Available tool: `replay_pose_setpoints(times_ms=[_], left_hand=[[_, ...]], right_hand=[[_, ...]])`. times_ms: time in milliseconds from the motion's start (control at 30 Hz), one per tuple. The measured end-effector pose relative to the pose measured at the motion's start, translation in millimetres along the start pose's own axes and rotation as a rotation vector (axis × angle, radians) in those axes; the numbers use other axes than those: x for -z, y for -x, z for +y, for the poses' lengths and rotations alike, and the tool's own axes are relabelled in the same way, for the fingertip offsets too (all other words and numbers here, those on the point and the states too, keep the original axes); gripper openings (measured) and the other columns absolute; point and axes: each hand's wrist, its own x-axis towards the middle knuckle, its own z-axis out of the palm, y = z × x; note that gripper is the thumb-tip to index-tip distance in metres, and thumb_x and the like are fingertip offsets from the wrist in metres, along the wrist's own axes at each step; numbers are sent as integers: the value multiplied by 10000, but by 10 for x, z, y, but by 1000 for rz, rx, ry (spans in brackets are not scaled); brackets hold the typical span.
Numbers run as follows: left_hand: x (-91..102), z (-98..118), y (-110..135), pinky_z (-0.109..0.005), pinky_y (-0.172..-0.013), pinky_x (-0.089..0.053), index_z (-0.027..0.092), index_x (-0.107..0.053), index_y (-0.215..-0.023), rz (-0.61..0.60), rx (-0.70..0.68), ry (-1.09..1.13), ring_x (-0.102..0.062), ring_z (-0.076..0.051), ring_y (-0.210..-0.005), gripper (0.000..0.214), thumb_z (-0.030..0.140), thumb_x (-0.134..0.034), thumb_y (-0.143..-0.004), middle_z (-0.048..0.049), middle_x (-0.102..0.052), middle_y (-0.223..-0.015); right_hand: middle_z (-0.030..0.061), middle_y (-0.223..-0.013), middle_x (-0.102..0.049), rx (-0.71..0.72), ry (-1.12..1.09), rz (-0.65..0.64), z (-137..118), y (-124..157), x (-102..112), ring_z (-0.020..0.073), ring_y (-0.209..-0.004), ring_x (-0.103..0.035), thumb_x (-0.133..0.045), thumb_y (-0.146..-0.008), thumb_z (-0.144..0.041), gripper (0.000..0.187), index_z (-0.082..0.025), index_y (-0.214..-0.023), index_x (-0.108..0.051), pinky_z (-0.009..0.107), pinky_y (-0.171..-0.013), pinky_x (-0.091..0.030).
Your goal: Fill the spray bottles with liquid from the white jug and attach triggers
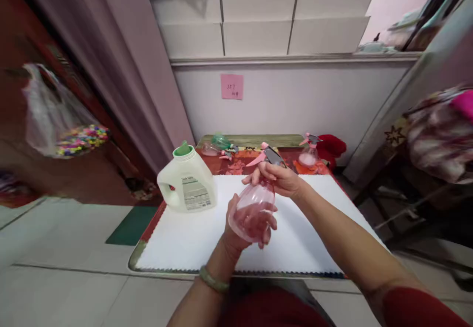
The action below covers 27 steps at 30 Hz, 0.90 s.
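Observation:
A clear pink spray bottle point(254, 209) is held up, tilted, over the white mat on the table. My left hand point(236, 223) cups its rounded body from below and behind, and the fingers show through the plastic. At the neck, my right hand point(277, 177) has its fingers closed around the collar, just below the pink and grey spray head point(266, 154). Whether the head is screwed tight is hidden by the fingers. To the left stands a large whitish jug point(188, 181) with a green spout in its uncapped mouth.
At the table's back right stands another pink spray bottle point(308, 155), beside a red cloth item point(330, 149). A green spray bottle point(220, 142) lies at the back left near a loose pink spray head point(226, 155). A white scalloped mat point(177, 248) covers the tabletop.

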Motion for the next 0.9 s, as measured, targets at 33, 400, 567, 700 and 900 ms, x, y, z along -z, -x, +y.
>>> replay_pose_setpoints(times_ms=[33, 400, 567, 700, 900], left_hand=[[-10, -30, 5, -290, -376, -472, 12, -665, -1205, -35, 62, 20, -716, -269, -557, 969, 835, -327, -821, -216, -756, -914], [1, -40, -28, -574, -1015, -479, 184, -550, -1320, 1052, -757, -875, -601, -379, -1242, 904, 848, -594, -708, -213, -589, -1395], [41, 2, -121, -618, -1187, -243, 178, -471, -1377, 1071, -904, -1933, -428, -423, -1411, 1059, 558, -936, -505, -244, -496, -1478], [88, 33, -225, -579, -1081, -403, 167, -390, -1408, 1098, -797, -2113, -511, -405, -1327, 880, 370, -855, -688, -244, -545, -1383], [-34, 225, -62, -486, -900, -524, 226, -516, -1230, 639, 6, -1211, -641, -323, -1066, 834, 445, -922, -534, -122, -631, -1203]], right_hand=[[39, -798, -773, -6, 19, -60, -20, 6, -19, 242, -1085, -720, -715, -840, -586, 544, -215, -536, -459, 397, -1029, -491], [20, -709, -740, 91, 206, 737, -16, -81, -82, 239, -845, -745, -802, -713, -613, 464, -225, -708, -548, 381, -846, -530], [40, -714, -732, 71, 355, 926, 177, -162, -178, 230, -782, -714, -747, -749, -648, 448, -215, -746, -633, 349, -759, -506], [39, -756, -727, 44, 403, 894, 226, -158, -283, 220, -802, -693, -705, -804, -623, 417, -224, -699, -640, 373, -805, -521], [-53, -608, -608, 22, 168, 622, -7, -46, -63, 223, -818, -737, -839, -709, -542, 421, -237, -728, -550, 380, -846, -553]])
